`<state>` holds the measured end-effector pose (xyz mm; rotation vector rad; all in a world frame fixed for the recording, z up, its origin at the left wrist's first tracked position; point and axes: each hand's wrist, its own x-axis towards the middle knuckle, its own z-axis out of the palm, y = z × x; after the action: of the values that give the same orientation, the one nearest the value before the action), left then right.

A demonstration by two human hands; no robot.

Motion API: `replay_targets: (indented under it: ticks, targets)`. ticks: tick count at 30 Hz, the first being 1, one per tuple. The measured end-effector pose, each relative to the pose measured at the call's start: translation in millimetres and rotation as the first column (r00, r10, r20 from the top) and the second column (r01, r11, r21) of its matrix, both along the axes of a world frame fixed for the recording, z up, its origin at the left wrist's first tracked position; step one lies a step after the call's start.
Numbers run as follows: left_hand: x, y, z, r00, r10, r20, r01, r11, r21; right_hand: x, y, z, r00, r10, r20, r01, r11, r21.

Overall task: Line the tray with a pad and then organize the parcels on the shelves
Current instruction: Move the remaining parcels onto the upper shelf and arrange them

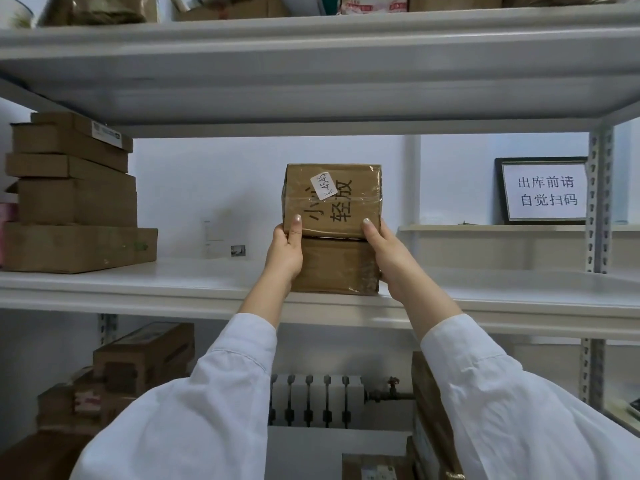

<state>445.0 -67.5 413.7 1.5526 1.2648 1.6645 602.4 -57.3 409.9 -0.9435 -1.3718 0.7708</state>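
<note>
— How many parcels sit in the middle of the shelf [194,282]?

— Two, stacked. The top parcel [333,199] carries handwritten characters and one white sticker [323,186]; it rests on the lower parcel [334,266], which stands on the middle shelf near its front edge.

— And the hands?

— Both are on the top parcel. The left hand [284,254] clasps its left side, thumb on the front face; the right hand [384,252] clasps the right side the same way. Two white sleeves reach up from below.

— Anything else on that shelf?

— One stack of boxes [74,192] at the far left, about five high, well apart from the pair. One framed sign [545,190] stands on a ledge to the right.
</note>
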Motion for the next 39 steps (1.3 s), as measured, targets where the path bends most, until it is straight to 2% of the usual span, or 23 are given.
replay_targets:
  ticks: [5, 13, 22, 39]
  targets:
    - [3, -7, -1, 0.998, -0.022, 0.063, 0.024, 0.999, -0.030, 2, 5, -5, 0.998, 0.012, -0.058, -0.015, 0.999, -0.052]
    - [7, -8, 1, 0.988, -0.048, 0.145, 0.057, 0.997, -0.060, 0, 12, -13, 0.994, 0.005, -0.113, -0.009, 0.999, -0.034]
    - [3, -8, -2, 0.983, -0.058, 0.173, 0.072, 0.995, -0.073, -11, -2, -10, 0.985, -0.111, -0.134, 0.108, 0.994, -0.026]
    - [-1, -3, -1, 0.969, -0.099, 0.228, 0.121, 0.989, -0.084, -13, -8, -10, 0.985, -0.096, -0.142, 0.084, 0.993, -0.083]
